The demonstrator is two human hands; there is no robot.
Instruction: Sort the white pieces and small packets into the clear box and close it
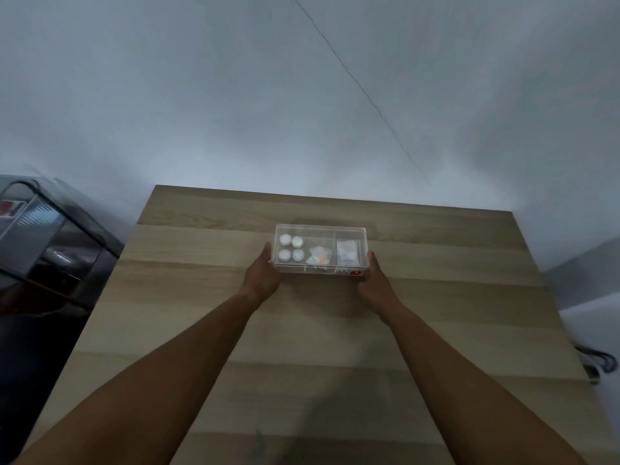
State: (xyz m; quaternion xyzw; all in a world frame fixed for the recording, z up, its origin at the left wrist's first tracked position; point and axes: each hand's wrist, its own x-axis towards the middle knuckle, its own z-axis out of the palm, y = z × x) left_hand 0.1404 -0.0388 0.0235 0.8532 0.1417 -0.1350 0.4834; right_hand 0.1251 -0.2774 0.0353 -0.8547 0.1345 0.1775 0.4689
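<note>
Two bare forearms reach in from the near edge, running out over the wooden bench [208, 330] toward its far middle. The left hand [263, 275] and the right hand [374, 280] meet a single clear box [320, 248] there, one at each short end. The left hand presses against the box's left end, fingers cupped along the near-left corner; the right hand does the same at the near-right corner. Both hands are partly curled around the box, holding it between them, with nothing else in either.

The box sits on the bench with its long axis running left to right, its long sides facing near and far. Whether its lid is fully shut cannot be told. Thin dividers split it into three compartments. The left one holds four round white pieces [291, 247] laid in a two-by-two square. The middle one holds small clear packets [319, 256] with something orange inside; they overlap and their number cannot be counted. The right one holds a whitish packet [347, 255], too blurred to tell more. A small red label [355, 272] shows on the near wall at the right end.

Left of the bench, well apart from the box, stands one dark bin [50, 243] with a clear cover. A dark cable [597, 359] lies beyond the bench's right edge.
</note>
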